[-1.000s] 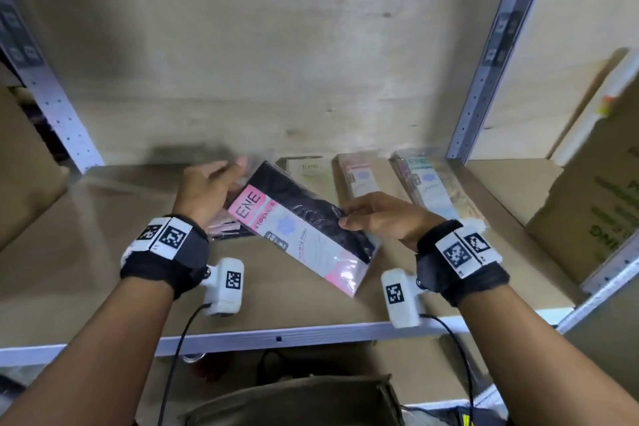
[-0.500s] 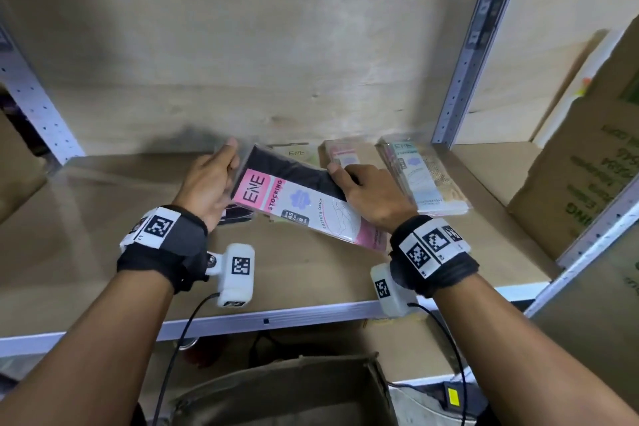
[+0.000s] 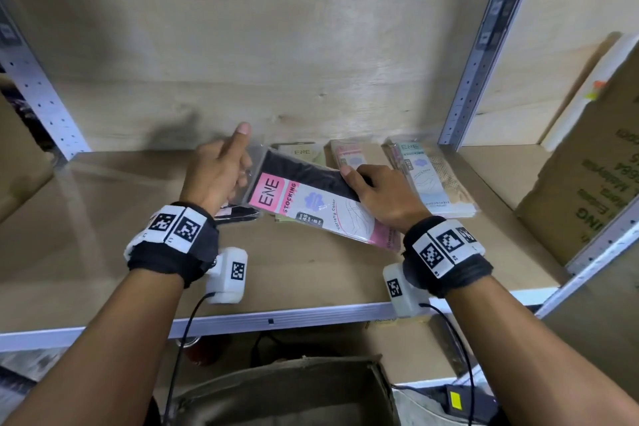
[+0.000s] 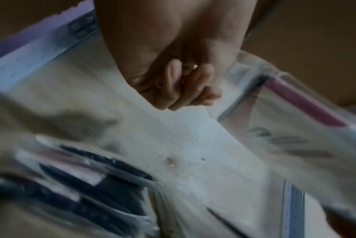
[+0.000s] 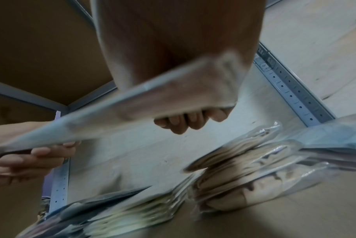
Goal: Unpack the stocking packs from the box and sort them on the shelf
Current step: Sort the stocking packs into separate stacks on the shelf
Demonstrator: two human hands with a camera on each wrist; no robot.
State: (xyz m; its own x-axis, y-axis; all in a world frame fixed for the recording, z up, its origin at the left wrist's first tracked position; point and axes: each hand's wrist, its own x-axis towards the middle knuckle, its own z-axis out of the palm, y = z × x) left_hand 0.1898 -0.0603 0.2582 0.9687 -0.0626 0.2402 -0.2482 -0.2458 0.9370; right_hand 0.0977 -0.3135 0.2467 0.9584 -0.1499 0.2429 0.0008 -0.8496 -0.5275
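One black stocking pack (image 3: pixel 304 204) with a pink ENE label, held tilted above the shelf (image 3: pixel 103 252) at frame centre. Gripped at its right edge by the right hand (image 3: pixel 377 197), thumb on top, fingers curled beneath. Pinched at its left end by the left hand (image 3: pixel 218 173), index finger raised. Four piles on the board: dark packs (image 3: pixel 238 213) lower left under the left hand, then a green-labelled pile (image 3: pixel 301 152), a pink-labelled pile (image 3: pixel 349 156) and a beige pile (image 3: pixel 432 180) towards the right. One open cardboard box (image 3: pixel 294 391) at the bottom edge.

Black wristbands (image 3: pixel 173 249) carry white coded tags, white cameras (image 3: pixel 230 275), black cables.
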